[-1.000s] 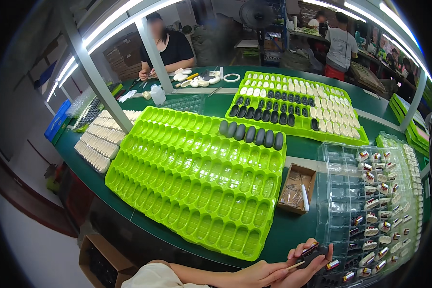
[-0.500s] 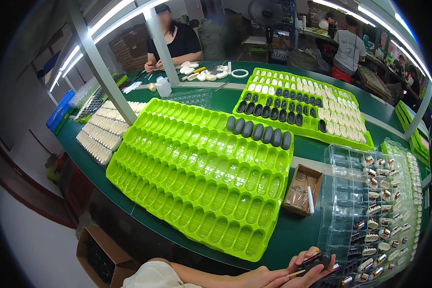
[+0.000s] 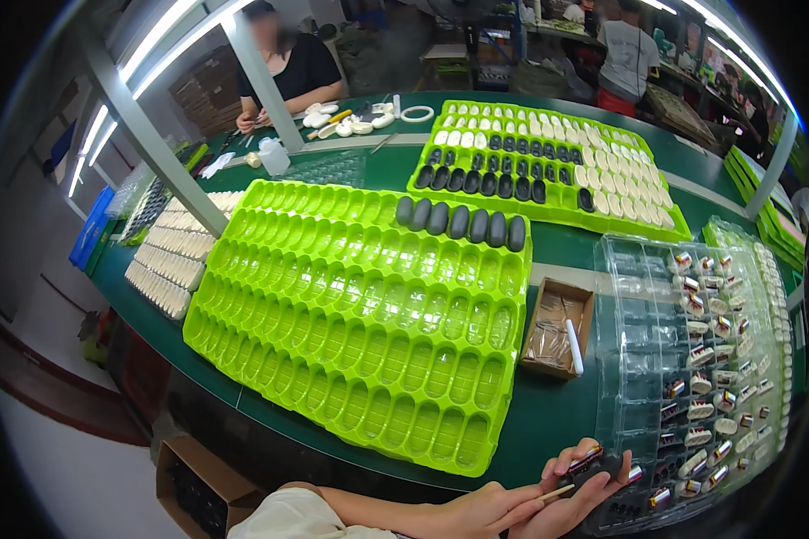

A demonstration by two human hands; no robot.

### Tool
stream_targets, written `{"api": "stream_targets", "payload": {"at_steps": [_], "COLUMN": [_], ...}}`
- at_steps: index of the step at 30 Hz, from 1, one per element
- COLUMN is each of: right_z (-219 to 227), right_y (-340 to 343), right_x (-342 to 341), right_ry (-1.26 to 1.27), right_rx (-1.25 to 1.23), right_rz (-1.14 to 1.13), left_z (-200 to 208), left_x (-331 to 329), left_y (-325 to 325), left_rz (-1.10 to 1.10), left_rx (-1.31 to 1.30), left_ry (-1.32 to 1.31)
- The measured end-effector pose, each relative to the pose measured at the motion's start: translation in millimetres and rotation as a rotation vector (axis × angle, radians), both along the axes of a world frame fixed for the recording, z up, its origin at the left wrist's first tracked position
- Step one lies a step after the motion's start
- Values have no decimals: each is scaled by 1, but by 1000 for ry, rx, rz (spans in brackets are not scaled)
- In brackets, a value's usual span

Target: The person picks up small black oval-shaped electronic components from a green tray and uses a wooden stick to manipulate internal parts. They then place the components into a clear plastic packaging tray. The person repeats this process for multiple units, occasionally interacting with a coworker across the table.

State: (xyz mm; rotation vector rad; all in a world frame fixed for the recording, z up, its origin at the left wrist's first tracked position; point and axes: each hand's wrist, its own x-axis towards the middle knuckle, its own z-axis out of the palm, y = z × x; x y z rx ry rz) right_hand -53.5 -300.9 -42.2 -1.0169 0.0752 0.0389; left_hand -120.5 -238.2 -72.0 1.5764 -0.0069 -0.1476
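Observation:
At the lower right my two hands work close together. My left hand [image 3: 494, 508], its forearm reaching in from the lower left, is closed on a thin wooden stick [image 3: 562, 491]. The stick's tip meets a dark oval shell [image 3: 609, 463] held in the curled fingers of my right hand [image 3: 575, 503]. A shiny reddish cylinder [image 3: 586, 461] shows along the shell's side; the shell's inside is mostly hidden by fingers. Right beside this hand is a clear plastic tray [image 3: 634, 359] with rows of white and dark parts, several carrying shiny cylinders.
A large green tray [image 3: 355, 346] lies in front, with several dark oval shells [image 3: 459, 222] in its top row. Behind it sits another green tray [image 3: 557, 208] of white and black parts. A cardboard box [image 3: 548, 314] holds sticks and a white pen-like tool [image 3: 573, 348]. Across the table sits a person [image 3: 301, 67].
My view has turned slightly, so the trays and table sit further left and higher. Both hands keep their hold on the stick and the shell, with the stick's tip still against it.

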Motion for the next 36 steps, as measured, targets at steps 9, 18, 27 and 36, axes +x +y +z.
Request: {"api": "stream_targets", "payload": {"at_steps": [9,18,27,36], "right_z": [-2,-5,-4,-2], "right_y": [-3,-3,-4,-4], "right_x": [-3,-3,-3,-3], "right_ry": [6,-4,20,17], "right_rx": [-14,-11,28,2], "right_rz": [54,48,42,34], "left_z": [2,3,-2,-1], "left_x": [-1,0,-2,-2], "left_y": [3,4,0,2], "left_rz": [-24,-31,-3,-46], "left_rx": [1,-19,-21,10], "left_ry": [59,42,21,56]}}
